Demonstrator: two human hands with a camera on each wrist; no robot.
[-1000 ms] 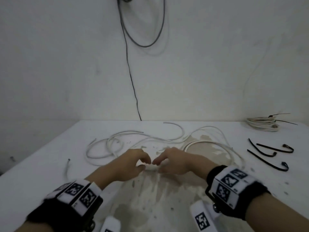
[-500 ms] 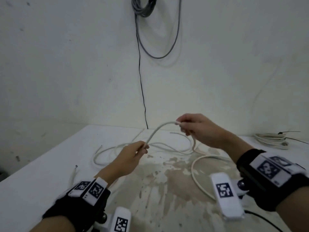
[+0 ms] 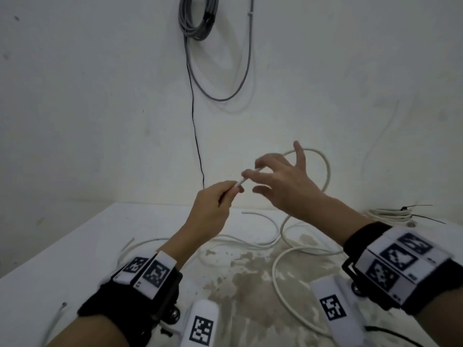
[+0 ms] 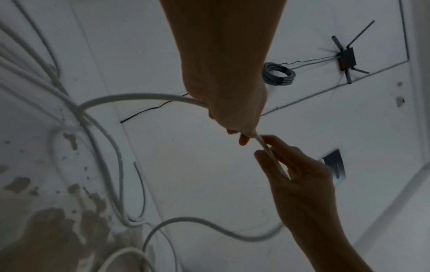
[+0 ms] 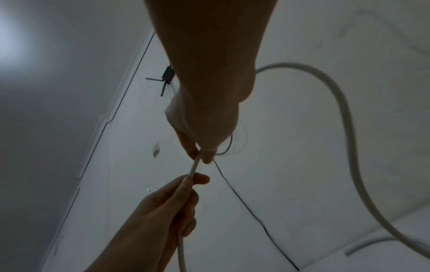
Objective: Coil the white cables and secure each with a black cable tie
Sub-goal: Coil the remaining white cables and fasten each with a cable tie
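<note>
I hold a white cable in the air above the table. My left hand grips it in a fist, with a short stretch sticking out past the thumb. My right hand pinches that stretch between thumb and forefinger, its other fingers spread. Behind the right hand the cable arcs in a loop and drops to the table. In the left wrist view the cable enters the fist from the left. The right wrist view shows the pinch just above my left hand.
More loose white cable lies over the stained tabletop. A coiled white cable with a black tie sits at the far right. A grey cable coil and a thin black wire hang on the wall.
Both hands lifted the cable off the table and rose higher. The right hand came in close to the left, forming a loop behind it, and now pinches beside the left fist.
</note>
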